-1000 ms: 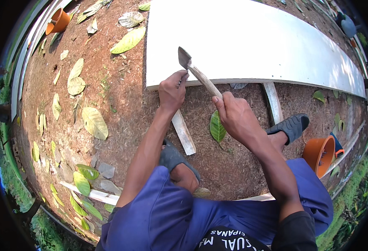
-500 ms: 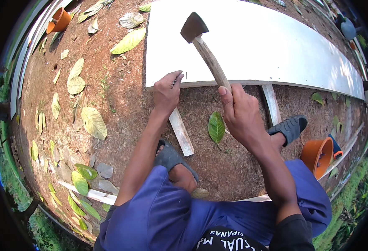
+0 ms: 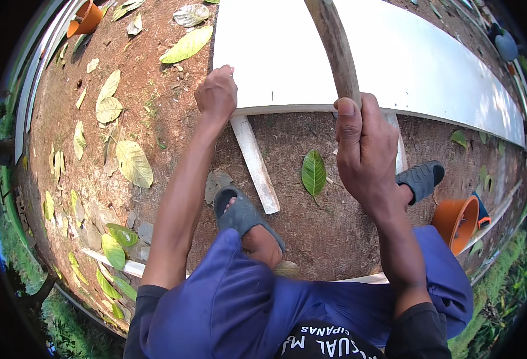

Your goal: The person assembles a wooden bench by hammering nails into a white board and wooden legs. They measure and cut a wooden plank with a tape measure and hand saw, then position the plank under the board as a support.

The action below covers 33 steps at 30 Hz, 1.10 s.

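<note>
My right hand (image 3: 365, 143) is wrapped round the wooden handle of a hatchet (image 3: 337, 51), raised over the white board (image 3: 431, 78). The hatchet's head is out of the picture. A thin nail (image 3: 272, 96) stands up from the board near its close edge, touched by neither hand. My left hand (image 3: 217, 93) is closed at the board's left end, its fingers curled. Whatever it may hold is hidden. Beneath the board, a pale wooden strip (image 3: 256, 164) juts out toward me, and a second one (image 3: 397, 140) shows past my right hand.
An orange pot (image 3: 455, 224) with small things in it stands by my right knee, a blue-and-black object (image 3: 482, 210) beside it. Another orange pot (image 3: 85, 19) lies tilted at the far left. Dry leaves (image 3: 135, 164) are strewn over the soil. My sandalled feet are near the strips.
My left hand has moved left and away from the nail. The hatchet has come up closer to the camera, and its head has left the picture.
</note>
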Available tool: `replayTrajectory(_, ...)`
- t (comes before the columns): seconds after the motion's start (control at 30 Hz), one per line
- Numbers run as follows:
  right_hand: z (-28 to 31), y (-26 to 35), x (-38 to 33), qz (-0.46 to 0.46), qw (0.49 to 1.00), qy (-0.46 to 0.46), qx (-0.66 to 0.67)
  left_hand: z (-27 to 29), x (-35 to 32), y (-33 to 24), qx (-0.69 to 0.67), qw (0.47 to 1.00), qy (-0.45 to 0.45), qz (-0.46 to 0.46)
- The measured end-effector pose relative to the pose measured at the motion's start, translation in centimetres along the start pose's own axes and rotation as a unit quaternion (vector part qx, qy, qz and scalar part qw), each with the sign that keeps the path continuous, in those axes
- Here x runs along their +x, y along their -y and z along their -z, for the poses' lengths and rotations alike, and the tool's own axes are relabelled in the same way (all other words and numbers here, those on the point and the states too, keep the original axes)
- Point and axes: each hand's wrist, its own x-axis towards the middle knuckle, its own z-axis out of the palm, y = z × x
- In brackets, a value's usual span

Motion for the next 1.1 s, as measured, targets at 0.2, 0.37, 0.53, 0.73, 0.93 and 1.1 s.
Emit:
replayTrajectory(0.2, -3.9, -6.4, -2.3, -0.205, 0.937, 0.267, -0.095, -0.1, 0.4, -0.8, -0.009, 1.000, 0.005, -0.004)
replayTrajectory(0.37, -0.1, -1.4, -1.2, -0.046, 0.997, 0.052, -0.015, 0.4, -0.6, 0.2, -0.025, 0.999, 0.024, 0.040)
replayTrajectory(0.53, -2.1, -3.8, -2.0, 0.090, 0.983, -0.128, 0.090, -0.2, 0.2, -0.6, -0.049, 0.998, -0.042, -0.025)
replayTrajectory(0.73, -2.8, -6.3, -3.5, -0.128, 0.978, 0.146, -0.080, 0.2, 0.3, 0.0, -0.045, 0.999, 0.004, 0.022)
replayTrajectory(0.93, -1.7, -2.7, -3.4, -0.020, 0.997, -0.057, 0.041, -0.2, -0.2, -0.2, -0.023, 1.000, 0.000, -0.005)
replayTrajectory(1.1, -6.1, -6.4, -4.5, -0.175, 0.945, 0.256, -0.108, -0.4, 0.4, 0.7, -0.033, 0.996, -0.072, -0.043)
